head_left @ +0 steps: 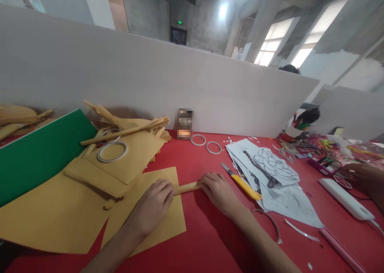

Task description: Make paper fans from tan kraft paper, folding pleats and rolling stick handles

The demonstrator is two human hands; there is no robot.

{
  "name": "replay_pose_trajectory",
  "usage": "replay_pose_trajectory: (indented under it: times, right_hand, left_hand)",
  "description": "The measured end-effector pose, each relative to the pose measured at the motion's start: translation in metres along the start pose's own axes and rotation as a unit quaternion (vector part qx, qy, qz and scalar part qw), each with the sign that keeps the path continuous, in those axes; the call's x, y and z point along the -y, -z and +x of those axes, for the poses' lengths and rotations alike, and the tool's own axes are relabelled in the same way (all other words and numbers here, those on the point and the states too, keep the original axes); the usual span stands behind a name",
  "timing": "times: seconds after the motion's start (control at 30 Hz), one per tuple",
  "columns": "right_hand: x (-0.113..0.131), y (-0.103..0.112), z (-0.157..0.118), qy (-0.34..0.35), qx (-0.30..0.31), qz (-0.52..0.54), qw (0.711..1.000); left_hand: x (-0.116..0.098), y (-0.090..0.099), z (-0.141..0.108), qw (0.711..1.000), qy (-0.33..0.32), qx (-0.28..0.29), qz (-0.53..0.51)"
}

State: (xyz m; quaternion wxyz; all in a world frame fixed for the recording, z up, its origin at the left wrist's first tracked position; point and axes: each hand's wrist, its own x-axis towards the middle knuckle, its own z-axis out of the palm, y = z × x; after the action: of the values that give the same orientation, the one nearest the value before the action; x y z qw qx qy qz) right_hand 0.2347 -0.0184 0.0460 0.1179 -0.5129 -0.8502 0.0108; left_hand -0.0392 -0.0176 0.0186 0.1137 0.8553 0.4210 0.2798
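A narrow folded strip of brown paper lies level between my two hands, low over the red table. My left hand is closed round its left end, above a flat brown sheet. The fingers of my right hand are closed on the right end. The fingertips of both hands are partly hidden. Left of my hands is a pile of brown paper with a pale ring on top. A yellow utility knife lies right of my right hand, its blade out.
White drawings lie on the red table at the right, near a white power strip. Another person's hand is at the far right. A green board leans at the left; a white partition stands behind.
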Motion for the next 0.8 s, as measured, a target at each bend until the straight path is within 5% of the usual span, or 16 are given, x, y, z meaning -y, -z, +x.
replay_pose_trajectory:
  times: [0.17, 0.3, 0.8]
  right_hand:
    - [-0.006, 0.004, 0.023, 0.019, 0.063, -0.039, 0.997]
    - [-0.006, -0.005, 0.022, -0.007, 0.031, 0.006, 0.999]
    - [-0.011, -0.017, 0.015, -0.067, -0.009, 0.159, 0.985]
  left_hand:
    - [-0.005, 0.002, 0.0, 0.994, 0.098, 0.017, 0.036]
    - [-0.006, 0.007, 0.0, 0.983, 0.15, 0.027, 0.1]
    - [0.003, 0.005, -0.001, 0.985, 0.145, -0.006, 0.092]
